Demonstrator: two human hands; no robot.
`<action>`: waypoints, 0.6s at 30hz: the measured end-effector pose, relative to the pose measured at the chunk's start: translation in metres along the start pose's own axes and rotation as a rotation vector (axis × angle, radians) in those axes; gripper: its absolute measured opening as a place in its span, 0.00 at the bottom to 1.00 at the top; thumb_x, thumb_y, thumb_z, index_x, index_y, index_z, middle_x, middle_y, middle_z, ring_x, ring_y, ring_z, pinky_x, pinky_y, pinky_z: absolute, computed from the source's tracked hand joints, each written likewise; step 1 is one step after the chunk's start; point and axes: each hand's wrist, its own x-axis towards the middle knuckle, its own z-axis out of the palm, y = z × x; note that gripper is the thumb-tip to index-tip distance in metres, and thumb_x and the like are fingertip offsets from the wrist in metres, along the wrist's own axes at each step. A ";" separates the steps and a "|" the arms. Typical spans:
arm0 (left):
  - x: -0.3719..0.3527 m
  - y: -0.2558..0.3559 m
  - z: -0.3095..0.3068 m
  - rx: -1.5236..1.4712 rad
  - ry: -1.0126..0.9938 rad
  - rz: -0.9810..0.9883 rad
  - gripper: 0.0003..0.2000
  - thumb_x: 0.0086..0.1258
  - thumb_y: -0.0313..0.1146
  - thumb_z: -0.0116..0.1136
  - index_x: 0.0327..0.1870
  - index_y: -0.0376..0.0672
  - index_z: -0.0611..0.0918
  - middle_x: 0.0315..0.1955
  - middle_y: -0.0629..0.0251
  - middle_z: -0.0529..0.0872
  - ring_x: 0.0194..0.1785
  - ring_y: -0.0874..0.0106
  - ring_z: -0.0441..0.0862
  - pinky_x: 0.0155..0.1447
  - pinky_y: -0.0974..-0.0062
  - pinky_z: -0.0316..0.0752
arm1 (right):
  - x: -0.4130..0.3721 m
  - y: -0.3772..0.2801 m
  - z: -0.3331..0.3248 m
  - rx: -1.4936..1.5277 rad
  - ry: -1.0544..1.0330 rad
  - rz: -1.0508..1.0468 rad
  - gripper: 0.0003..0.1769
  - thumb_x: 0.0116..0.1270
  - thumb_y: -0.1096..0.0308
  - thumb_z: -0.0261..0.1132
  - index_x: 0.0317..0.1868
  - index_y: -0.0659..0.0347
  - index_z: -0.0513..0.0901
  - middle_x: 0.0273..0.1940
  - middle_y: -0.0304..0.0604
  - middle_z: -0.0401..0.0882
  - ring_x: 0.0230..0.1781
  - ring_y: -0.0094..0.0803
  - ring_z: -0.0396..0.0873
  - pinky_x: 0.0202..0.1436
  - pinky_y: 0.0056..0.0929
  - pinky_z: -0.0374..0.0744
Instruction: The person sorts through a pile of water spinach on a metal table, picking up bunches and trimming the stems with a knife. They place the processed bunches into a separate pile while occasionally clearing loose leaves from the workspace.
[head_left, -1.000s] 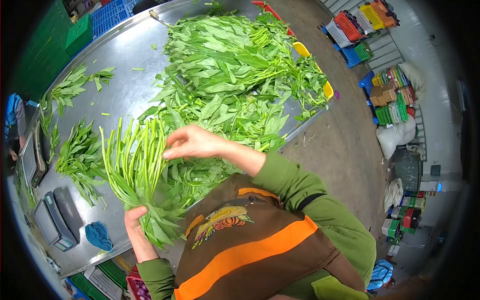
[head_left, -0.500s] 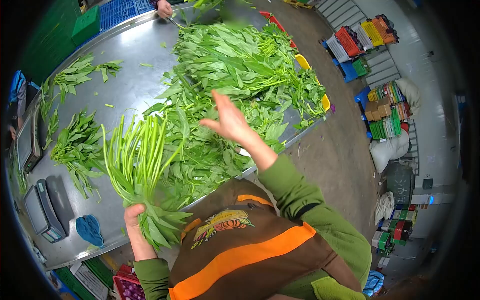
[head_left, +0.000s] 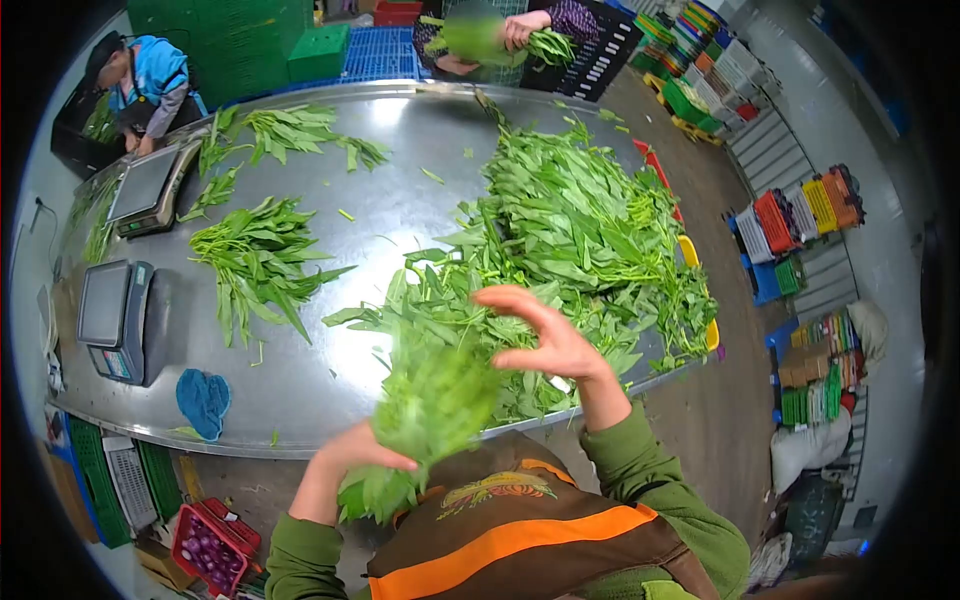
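Note:
My left hand (head_left: 358,450) is closed round a bunch of leafy greens (head_left: 435,405), which is blurred by motion, near the table's front edge. Just right of the bunch's top, my right hand (head_left: 540,338) is open, thumb and fingers apart, with nothing in it. A large heap of leafy greens (head_left: 580,210) covers the right part of the metal table (head_left: 400,190). To the left on the table lies a smaller bunch (head_left: 262,258), with another bunch (head_left: 290,133) behind it.
Two scales (head_left: 115,315) (head_left: 150,190) and a blue cloth (head_left: 203,402) are on the table's left side. A co-worker in blue (head_left: 155,75) is at the far left; another person's hand (head_left: 525,28) holds greens across the table. A red crate of onions (head_left: 212,548) stands below left.
The view has shifted, showing more of the far side. The bunch in my left hand has moved right, towards my right hand, and its stems no longer show clearly.

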 end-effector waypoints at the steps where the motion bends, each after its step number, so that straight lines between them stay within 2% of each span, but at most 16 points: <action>1: 0.003 0.003 0.012 0.081 -0.086 0.033 0.38 0.48 0.34 0.78 0.64 0.38 0.72 0.56 0.63 0.80 0.59 0.67 0.76 0.66 0.68 0.67 | 0.014 -0.015 0.006 0.122 -0.113 -0.047 0.46 0.53 0.51 0.76 0.68 0.61 0.67 0.66 0.53 0.66 0.68 0.44 0.66 0.70 0.39 0.65; 2: 0.009 0.009 0.022 0.175 -0.171 0.070 0.37 0.50 0.37 0.78 0.63 0.38 0.73 0.55 0.62 0.81 0.59 0.67 0.77 0.66 0.68 0.68 | 0.022 -0.010 0.020 0.075 -0.288 -0.060 0.49 0.53 0.48 0.75 0.70 0.62 0.64 0.69 0.54 0.63 0.70 0.44 0.62 0.73 0.41 0.62; 3: 0.013 0.019 0.030 0.204 -0.160 0.087 0.37 0.50 0.37 0.78 0.63 0.38 0.73 0.55 0.62 0.81 0.59 0.67 0.77 0.66 0.68 0.68 | 0.025 -0.003 0.039 0.027 -0.458 -0.070 0.52 0.54 0.44 0.74 0.72 0.62 0.61 0.71 0.54 0.60 0.72 0.45 0.59 0.75 0.42 0.58; 4: 0.013 0.030 0.039 0.352 -0.301 -0.013 0.36 0.51 0.38 0.77 0.62 0.39 0.74 0.54 0.61 0.82 0.57 0.67 0.77 0.65 0.69 0.69 | 0.030 -0.008 0.049 -0.027 -0.719 -0.013 0.56 0.55 0.38 0.71 0.73 0.64 0.57 0.73 0.57 0.57 0.73 0.47 0.58 0.75 0.44 0.57; 5: 0.009 0.038 0.044 0.497 -0.438 -0.121 0.35 0.51 0.40 0.77 0.61 0.39 0.75 0.52 0.59 0.83 0.56 0.68 0.78 0.63 0.70 0.70 | 0.024 0.022 0.066 -0.048 -0.958 0.122 0.55 0.57 0.35 0.67 0.73 0.65 0.57 0.73 0.58 0.56 0.73 0.50 0.58 0.76 0.43 0.57; 7: -0.009 0.053 0.050 0.550 -0.361 -0.124 0.34 0.52 0.41 0.77 0.59 0.39 0.75 0.51 0.59 0.84 0.54 0.68 0.79 0.62 0.70 0.71 | -0.005 0.065 0.077 0.235 -1.254 0.412 0.48 0.68 0.36 0.54 0.73 0.67 0.56 0.72 0.57 0.58 0.71 0.46 0.61 0.74 0.39 0.62; 8: -0.013 0.056 0.051 0.576 -0.297 -0.125 0.33 0.52 0.42 0.76 0.58 0.39 0.76 0.49 0.58 0.85 0.53 0.68 0.80 0.61 0.71 0.72 | -0.021 0.079 0.075 0.306 -1.272 0.411 0.46 0.70 0.38 0.53 0.73 0.68 0.58 0.71 0.55 0.61 0.69 0.43 0.64 0.73 0.37 0.63; 9: -0.016 0.047 0.048 0.601 -0.276 -0.036 0.33 0.52 0.42 0.76 0.58 0.38 0.76 0.48 0.59 0.85 0.51 0.68 0.81 0.58 0.71 0.74 | -0.038 0.094 0.071 0.380 -1.296 0.416 0.43 0.71 0.40 0.52 0.72 0.69 0.60 0.70 0.53 0.64 0.67 0.40 0.66 0.72 0.36 0.64; 10: -0.018 0.041 0.046 0.596 -0.258 -0.025 0.33 0.52 0.42 0.76 0.58 0.38 0.76 0.48 0.59 0.85 0.51 0.68 0.81 0.58 0.71 0.74 | -0.054 0.110 0.071 0.482 -1.204 0.298 0.38 0.69 0.50 0.57 0.69 0.70 0.64 0.63 0.49 0.72 0.58 0.34 0.72 0.67 0.32 0.69; 11: -0.020 0.035 0.044 0.582 -0.281 -0.066 0.33 0.52 0.42 0.76 0.58 0.38 0.76 0.47 0.60 0.86 0.50 0.68 0.81 0.57 0.71 0.74 | -0.060 0.085 0.062 0.392 -1.175 0.382 0.35 0.61 0.61 0.63 0.67 0.68 0.67 0.58 0.46 0.77 0.52 0.31 0.75 0.59 0.29 0.74; 12: -0.020 0.031 0.043 0.571 -0.302 -0.108 0.33 0.52 0.41 0.76 0.59 0.38 0.75 0.47 0.60 0.86 0.49 0.69 0.82 0.56 0.71 0.74 | -0.067 0.065 0.058 0.386 -1.190 0.373 0.35 0.61 0.61 0.63 0.67 0.68 0.67 0.58 0.46 0.77 0.52 0.31 0.75 0.59 0.29 0.74; 14: -0.016 0.022 0.040 0.561 -0.293 -0.109 0.34 0.52 0.41 0.76 0.59 0.39 0.75 0.47 0.60 0.86 0.49 0.69 0.82 0.56 0.71 0.74 | -0.068 0.040 0.054 0.238 -1.261 0.312 0.30 0.56 0.67 0.70 0.59 0.69 0.74 0.52 0.45 0.80 0.51 0.28 0.75 0.56 0.30 0.74; 16: -0.019 0.020 0.038 0.546 -0.252 -0.098 0.34 0.51 0.40 0.76 0.60 0.39 0.75 0.47 0.60 0.86 0.49 0.69 0.82 0.55 0.71 0.74 | -0.076 0.048 0.060 0.190 -1.292 0.323 0.29 0.56 0.67 0.71 0.57 0.69 0.75 0.49 0.43 0.82 0.48 0.27 0.76 0.53 0.29 0.75; 18: -0.015 0.028 0.038 0.684 -0.265 -0.055 0.35 0.50 0.40 0.77 0.60 0.39 0.75 0.48 0.60 0.86 0.50 0.70 0.82 0.56 0.72 0.74 | -0.079 0.051 0.064 0.141 -1.306 0.354 0.28 0.55 0.68 0.72 0.55 0.68 0.76 0.46 0.42 0.83 0.44 0.26 0.77 0.49 0.29 0.76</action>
